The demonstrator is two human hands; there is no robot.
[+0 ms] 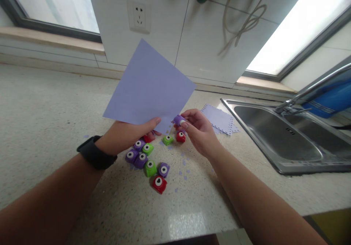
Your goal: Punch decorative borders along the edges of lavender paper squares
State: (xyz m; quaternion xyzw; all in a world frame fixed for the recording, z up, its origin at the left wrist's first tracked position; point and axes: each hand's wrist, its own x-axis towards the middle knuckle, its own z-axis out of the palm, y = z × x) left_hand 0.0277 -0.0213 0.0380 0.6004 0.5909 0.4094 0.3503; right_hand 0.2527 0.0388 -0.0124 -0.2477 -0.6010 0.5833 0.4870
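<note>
A plain lavender paper sheet (150,84) is held up off the counter, tilted, with my left hand (134,131) closed on its lower edge, thumb on top. Between the thumb and fingers of my right hand (199,130) is a small purple punch (178,120), right by the sheet's lower right edge. Below the hands several more punches lie on the counter, among them a green punch (168,140), a red punch (181,136), a purple punch (163,169) and a red punch with a heart mark (159,184). Small lavender paper bits are scattered around them.
Lavender sheets with punched edges (218,119) lie stacked beyond my right hand. Farther right is a steel double sink (279,135) with a faucet (290,105). A tiled wall with a socket (139,15) and a hanging cord (246,24) rises behind the speckled counter (44,128).
</note>
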